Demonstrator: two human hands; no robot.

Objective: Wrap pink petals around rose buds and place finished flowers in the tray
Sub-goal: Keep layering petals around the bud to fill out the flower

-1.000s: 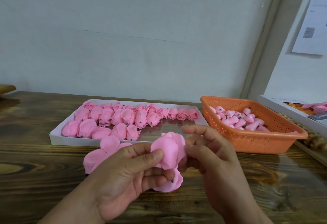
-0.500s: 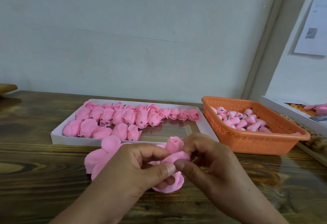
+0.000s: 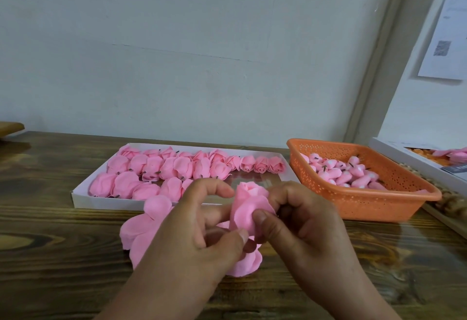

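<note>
I held the rose bud (image 3: 249, 193) upright between both hands, its tip pointing to twelve o'clock toward the tray (image 3: 83, 197), its long axis near vertical. My right hand (image 3: 303, 228) pinched a pink petal (image 3: 246, 215) against the bud's side, thumb in front and fingers curled behind. My left hand (image 3: 199, 239), at nine o'clock from the bud, curled round its lower part, though I could not tell how firmly. Loose petals (image 3: 144, 223) lay on the table (image 3: 50, 256) at eight o'clock, just beside my left wrist. I judged the right hand nearer the wrapping edge, so it should carry the petal round.
</note>
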